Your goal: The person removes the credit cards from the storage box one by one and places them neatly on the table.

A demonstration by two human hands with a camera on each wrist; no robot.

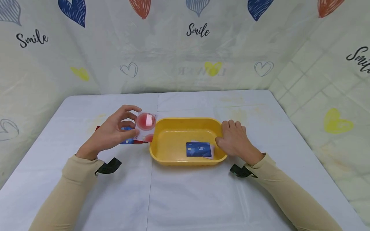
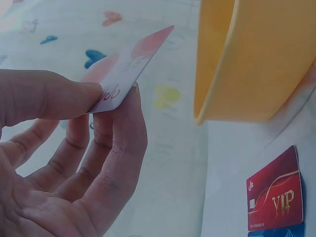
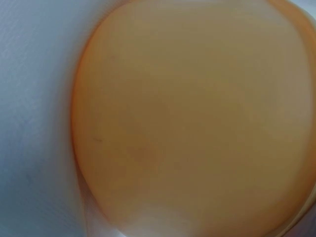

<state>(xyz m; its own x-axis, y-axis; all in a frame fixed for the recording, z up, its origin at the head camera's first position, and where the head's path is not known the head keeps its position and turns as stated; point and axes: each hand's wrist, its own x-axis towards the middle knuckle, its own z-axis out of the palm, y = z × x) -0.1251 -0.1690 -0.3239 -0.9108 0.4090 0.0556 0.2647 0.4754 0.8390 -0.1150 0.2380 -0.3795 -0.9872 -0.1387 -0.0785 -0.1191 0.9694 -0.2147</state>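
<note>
My left hand [image 1: 111,133] pinches a white card with pinkish-red circles [image 1: 145,123] between thumb and fingers, raised beside the left end of a yellow plastic tray [image 1: 169,139]. In the left wrist view the card [image 2: 129,69] is tilted, apart from the tray. My right hand [image 1: 237,142] grips the tray's right rim. Inside the tray, a blue VIP card [image 1: 198,149] overlaps a pale card [image 1: 212,152]. On the table below my left hand lie a red VIP card [image 2: 275,192] and a blue card [image 1: 126,141], partly hidden in the head view.
A white cloth [image 1: 185,199] with fold lines covers the table. Behind and to the right hangs a pale curtain [image 1: 164,45] printed with hearts and "Smile". Black straps [image 1: 109,166] show at both wrists. The tray's wall [image 3: 192,118] fills most of the right wrist view.
</note>
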